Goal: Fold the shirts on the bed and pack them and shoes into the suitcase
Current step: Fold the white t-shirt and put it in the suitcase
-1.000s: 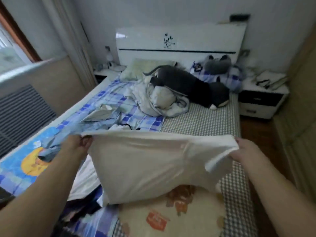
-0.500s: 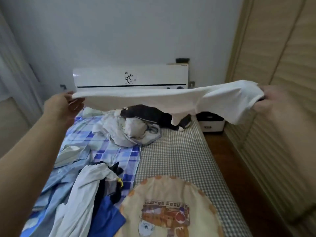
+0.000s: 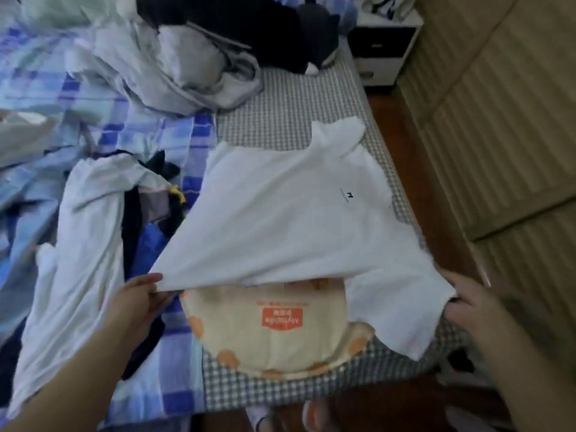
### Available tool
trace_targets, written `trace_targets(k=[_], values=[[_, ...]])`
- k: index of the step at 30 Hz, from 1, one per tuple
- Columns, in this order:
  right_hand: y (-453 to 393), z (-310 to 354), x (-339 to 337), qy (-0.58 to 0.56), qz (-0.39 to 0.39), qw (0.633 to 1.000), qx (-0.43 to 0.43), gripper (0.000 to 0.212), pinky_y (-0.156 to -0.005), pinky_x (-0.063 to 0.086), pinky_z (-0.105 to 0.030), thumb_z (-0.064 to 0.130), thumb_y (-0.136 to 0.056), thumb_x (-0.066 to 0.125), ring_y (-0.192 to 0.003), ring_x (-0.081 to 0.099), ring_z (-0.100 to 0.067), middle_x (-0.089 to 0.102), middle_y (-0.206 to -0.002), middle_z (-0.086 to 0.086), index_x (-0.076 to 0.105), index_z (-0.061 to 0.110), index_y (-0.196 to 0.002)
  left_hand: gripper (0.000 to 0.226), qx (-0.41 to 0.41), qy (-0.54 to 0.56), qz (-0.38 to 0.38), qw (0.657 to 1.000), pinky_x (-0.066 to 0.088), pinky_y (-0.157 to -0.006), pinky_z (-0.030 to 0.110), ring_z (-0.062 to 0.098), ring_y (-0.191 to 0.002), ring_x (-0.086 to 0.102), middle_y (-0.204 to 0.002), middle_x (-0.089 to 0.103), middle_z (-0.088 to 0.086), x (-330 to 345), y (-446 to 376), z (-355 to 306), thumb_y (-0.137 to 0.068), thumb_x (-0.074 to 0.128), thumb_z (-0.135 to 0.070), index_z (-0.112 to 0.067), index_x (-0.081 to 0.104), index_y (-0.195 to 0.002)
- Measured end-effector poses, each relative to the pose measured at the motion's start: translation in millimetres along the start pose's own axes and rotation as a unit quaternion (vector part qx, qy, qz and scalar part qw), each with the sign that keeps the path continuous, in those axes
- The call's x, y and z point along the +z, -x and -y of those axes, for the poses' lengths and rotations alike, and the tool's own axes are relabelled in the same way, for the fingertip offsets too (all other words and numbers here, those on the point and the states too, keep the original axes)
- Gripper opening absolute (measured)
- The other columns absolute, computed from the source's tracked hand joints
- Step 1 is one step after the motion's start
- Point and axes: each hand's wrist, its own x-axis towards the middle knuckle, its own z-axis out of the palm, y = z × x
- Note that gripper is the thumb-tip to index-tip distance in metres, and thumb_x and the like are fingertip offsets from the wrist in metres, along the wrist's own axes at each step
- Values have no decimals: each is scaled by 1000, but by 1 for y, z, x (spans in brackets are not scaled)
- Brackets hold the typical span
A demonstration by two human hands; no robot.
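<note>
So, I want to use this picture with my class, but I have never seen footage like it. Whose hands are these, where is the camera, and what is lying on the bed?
There is no machine here. A person wears a camera on the head, and it looks forward and down, so you see their own two arms. The left hand pinches one corner of a white shirt, and the right hand grips the other side near a sleeve. The shirt is spread over the checked bed, its near edge lifted above a round cushion. Further left lie another white garment and dark clothes on a blue checked sheet. A pile of pale and dark clothing sits at the far end. No suitcase is in view.
</note>
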Motion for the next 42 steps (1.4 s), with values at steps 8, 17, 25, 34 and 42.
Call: trace_targets(k=[8,17,25,34,42], values=[[-44,-125,-6,160,-109,981,16,29,-77,61,-40,41,-96,64,-97,73,-28,77,-109,-6,74,19,-113,18,-55,-15,-56,997,55,-62,33,26,-66,63,-85,63,19,21,-49,119,-100,52,3,-6,60,-113],[-10,-93,-23,453,-298,813,-211,39,-87,48,-43,24,-103,46,-107,58,-40,59,-126,-27,56,-5,-128,22,-28,-64,-111,991,58,-85,37,35,-90,74,-103,72,21,-2,-32,92,-92,58,4,-8,73,-104],[4,-125,-55,518,-183,832,-75,34,-73,55,-38,23,-102,58,-90,60,-26,62,-114,-10,59,5,-131,34,-3,-249,-133,959,56,-90,47,39,-95,67,-114,71,20,-14,-17,123,-95,49,-7,-13,69,-121],[-35,-49,-47,504,-164,847,-39,12,-70,53,-40,18,-96,59,-75,63,-28,67,-86,-15,64,8,-90,31,26,-413,19,910,51,-78,40,38,-91,64,-108,68,19,92,76,167,-96,59,-7,0,61,-126],[-157,22,-8,320,-92,941,-60,42,-90,58,-44,19,-85,80,-100,67,-27,68,-116,-8,64,7,-123,15,-113,-52,111,986,50,-70,36,26,-77,64,-85,69,14,257,124,247,-97,67,-17,-2,65,-95]])
